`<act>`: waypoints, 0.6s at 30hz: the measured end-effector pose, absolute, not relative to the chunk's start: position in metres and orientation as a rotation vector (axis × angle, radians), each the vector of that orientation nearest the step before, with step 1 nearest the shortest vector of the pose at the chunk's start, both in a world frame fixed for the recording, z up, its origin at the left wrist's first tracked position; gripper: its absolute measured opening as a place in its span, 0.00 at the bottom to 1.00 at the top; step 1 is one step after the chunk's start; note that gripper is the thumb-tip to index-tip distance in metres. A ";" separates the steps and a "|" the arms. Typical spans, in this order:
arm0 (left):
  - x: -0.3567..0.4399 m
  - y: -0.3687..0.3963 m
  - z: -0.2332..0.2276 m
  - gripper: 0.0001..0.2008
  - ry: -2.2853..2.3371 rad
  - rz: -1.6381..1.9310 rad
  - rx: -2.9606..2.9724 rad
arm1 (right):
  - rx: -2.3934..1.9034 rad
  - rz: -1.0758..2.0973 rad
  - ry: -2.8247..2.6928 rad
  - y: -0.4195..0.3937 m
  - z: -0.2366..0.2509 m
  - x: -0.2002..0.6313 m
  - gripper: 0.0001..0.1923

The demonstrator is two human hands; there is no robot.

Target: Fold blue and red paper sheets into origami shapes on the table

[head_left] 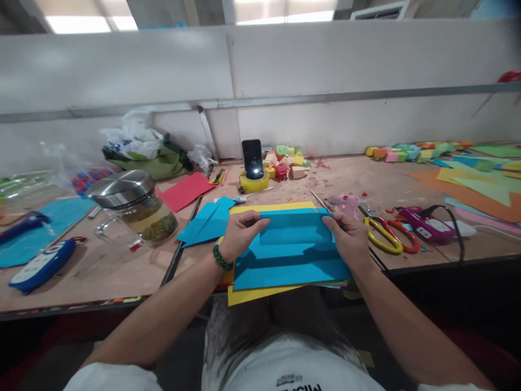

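Observation:
Between both hands a creased piece of blue paper (296, 231) is held by its left and right ends, its top edge raised. My left hand (242, 231), with a green bead bracelet on the wrist, pinches the left end between thumb and fingers. At the opposite end my right hand (348, 233) pinches the paper in the same way. Below it lies a flat blue sheet (285, 277) on top of yellow sheets (256, 296) at the table's front edge. Cut blue paper pieces (209, 220) lie left of my left hand.
Yellow- and red-handled scissors (391, 236), a pink glue gun (345, 203) and a purple device (427, 225) lie to the right. A lidded glass jug (138, 209) stands left. Behind are a phone (253, 159) and small folded paper blocks (285, 163). A wall closes the back.

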State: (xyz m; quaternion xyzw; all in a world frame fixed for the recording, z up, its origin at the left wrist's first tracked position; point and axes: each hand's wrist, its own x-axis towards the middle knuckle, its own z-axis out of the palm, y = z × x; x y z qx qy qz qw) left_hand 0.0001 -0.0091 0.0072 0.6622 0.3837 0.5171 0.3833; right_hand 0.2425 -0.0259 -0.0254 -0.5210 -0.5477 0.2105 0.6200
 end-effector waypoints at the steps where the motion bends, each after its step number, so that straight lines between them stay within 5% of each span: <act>1: -0.001 -0.009 0.007 0.20 0.990 1.298 1.702 | -1.210 0.480 -1.272 -0.025 -0.026 0.243 0.16; 9: -0.014 0.008 -0.003 0.18 1.260 0.831 1.970 | -1.396 0.507 -1.657 -0.016 -0.036 0.248 0.20; 18: -0.012 0.011 -0.013 0.12 1.532 0.481 2.260 | -1.686 0.441 -1.885 -0.018 -0.036 0.243 0.13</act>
